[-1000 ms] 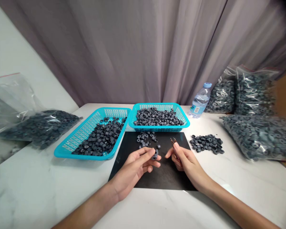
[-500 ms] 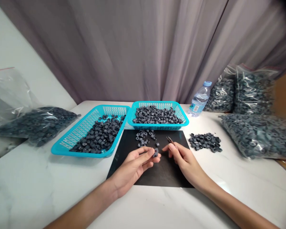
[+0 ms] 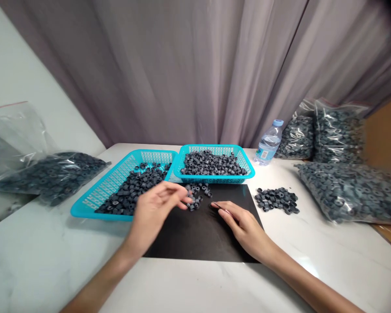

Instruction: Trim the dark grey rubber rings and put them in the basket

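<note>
My left hand (image 3: 158,208) hovers over the black mat (image 3: 195,241), beside the right edge of the left turquoise basket (image 3: 84,211). Its fingers are apart, somewhat blurred, and no part shows in them. My right hand (image 3: 244,226) is closed around tweezers (image 3: 219,206), whose tips point left, low over the mat. Left of those tips lies a small cluster of dark grey ring-shaped plastic parts (image 3: 195,201), partly covered by my left fingers. Many similar parts fill much of the left basket and the back turquoise basket (image 3: 215,179).
A loose pile of grey parts (image 3: 276,200) lies right of the mat. Behind it stands a water bottle (image 3: 269,143). Filled clear bags (image 3: 355,191) crowd the right side, and another bag (image 3: 61,174) slumps at the left. A grey curtain (image 3: 182,78) hangs behind.
My left hand has moved left toward the left basket, and the grey part it held is no longer visible in it. My right hand has lowered the tweezers leftward toward the mat.
</note>
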Available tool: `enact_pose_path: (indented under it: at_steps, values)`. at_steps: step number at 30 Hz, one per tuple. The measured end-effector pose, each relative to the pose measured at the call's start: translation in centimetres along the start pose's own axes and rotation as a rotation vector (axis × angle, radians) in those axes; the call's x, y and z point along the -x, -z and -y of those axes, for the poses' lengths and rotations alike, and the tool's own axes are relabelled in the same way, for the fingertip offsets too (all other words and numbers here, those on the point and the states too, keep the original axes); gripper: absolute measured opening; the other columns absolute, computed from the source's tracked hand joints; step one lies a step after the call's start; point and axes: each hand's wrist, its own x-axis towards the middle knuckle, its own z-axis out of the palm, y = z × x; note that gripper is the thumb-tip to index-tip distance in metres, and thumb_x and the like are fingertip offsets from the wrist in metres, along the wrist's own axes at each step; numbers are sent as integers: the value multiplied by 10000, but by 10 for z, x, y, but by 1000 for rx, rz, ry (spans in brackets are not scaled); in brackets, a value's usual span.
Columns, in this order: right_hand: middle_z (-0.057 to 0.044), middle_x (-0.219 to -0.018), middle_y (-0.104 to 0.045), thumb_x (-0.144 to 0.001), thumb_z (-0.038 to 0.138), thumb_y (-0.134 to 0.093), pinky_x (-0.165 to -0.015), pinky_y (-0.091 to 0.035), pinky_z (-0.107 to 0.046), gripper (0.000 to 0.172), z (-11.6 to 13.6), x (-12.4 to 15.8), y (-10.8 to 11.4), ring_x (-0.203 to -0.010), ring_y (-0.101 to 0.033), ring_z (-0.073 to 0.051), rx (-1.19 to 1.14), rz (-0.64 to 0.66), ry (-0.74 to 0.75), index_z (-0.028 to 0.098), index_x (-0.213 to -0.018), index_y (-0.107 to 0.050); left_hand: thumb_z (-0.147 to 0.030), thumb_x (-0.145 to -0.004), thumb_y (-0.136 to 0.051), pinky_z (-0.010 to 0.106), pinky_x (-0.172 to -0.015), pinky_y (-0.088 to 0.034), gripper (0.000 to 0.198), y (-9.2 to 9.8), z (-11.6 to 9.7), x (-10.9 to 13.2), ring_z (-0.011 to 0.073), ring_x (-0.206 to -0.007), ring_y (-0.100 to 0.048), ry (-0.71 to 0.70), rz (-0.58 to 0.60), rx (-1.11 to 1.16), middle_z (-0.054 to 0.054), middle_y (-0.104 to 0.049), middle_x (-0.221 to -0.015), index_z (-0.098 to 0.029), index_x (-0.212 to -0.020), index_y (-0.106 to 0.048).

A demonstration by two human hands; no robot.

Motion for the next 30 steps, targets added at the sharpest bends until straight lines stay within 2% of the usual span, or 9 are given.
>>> enact_pose_path:
  at_steps: [3,5,8,11,13,17,24,26,30]
  values:
    - [-85,-1214,-709,-1061,449,-433,-1002,-471,-369,398,3,0,0,-1132,-646,-257,-46,-16,-34,238,-1265,-702,-403,-914,-674,360,-828,-517,154,38,0,-14,247,-866,-719,-196,-389,-632,26,-772,-921,-253,-899,-704]
    - [-82,-1118,-719,-1051,470,-446,-943,-486,-354,411,3,0,-1,-1039,-657,-251,-64,-34,-65,219,-1234,-716,-387,-940,-635,383,-746,-488,153,56,6,-19,303,-837,-705,-140,-430,-1026,55,-765,-884,-265,-925,-727]
    - [-79,-1032,-716,-1035,500,-469,-891,-494,-348,436,4,0,-1,-949,-652,-242,-110,-59,-105,196,-1188,-741,-317,-975,-589,434,-820,-463,199,55,14,-18,374,-1029,-671,-275,-385,-1256,131,-756,-1117,-223,-1081,-729]
    - [-80,-1034,-712,-1021,526,-488,-901,-488,-350,453,6,0,0,-969,-646,-245,-184,-50,-113,194,-1153,-765,-313,-1004,-561,471,-950,-410,225,23,18,-5,363,-1153,-625,-538,-356,-1203,115,-717,-1263,-230,-1144,-717]
    - [-73,-1000,-705,-1006,550,-503,-862,-496,-342,464,9,1,2,-924,-641,-235,-222,-37,-112,197,-1138,-775,-330,-996,-586,451,-936,-414,199,-5,19,8,322,-1077,-657,-679,-192,-1110,81,-748,-1188,-253,-1123,-719]
    - [-52,-873,-659,-1000,574,-493,-714,-480,-308,485,11,2,4,-727,-569,-184,-259,-27,-105,197,-1126,-771,-473,-899,-708,409,-889,-474,378,-45,29,30,289,-980,-689,-634,10,-868,89,-748,-1122,-215,-1173,-670]
    - [-81,-960,-683,-1010,533,-495,-762,-453,-317,556,11,4,7,-866,-597,-212,-288,13,-42,195,-575,-574,-274,-984,-617,334,-828,-527,133,-50,40,30,205,-882,-701,-448,101,-609,27,-730,-997,-232,-1109,-639]
    - [-64,-844,-666,-1015,520,-497,-730,-440,-315,514,11,6,7,-774,-569,-187,-287,14,-51,191,-642,-628,-245,-994,-600,318,-836,-524,113,-49,38,30,189,-903,-700,-397,114,-548,19,-720,-997,-232,-1099,-640]
    - [-32,-782,-679,-1020,526,-483,-584,-403,-291,426,9,5,5,-562,-446,-126,-372,-34,-134,182,-1118,-713,-241,-976,-628,307,-825,-524,101,-51,36,33,177,-890,-699,-366,113,-476,8,-715,-961,-233,-1076,-645]
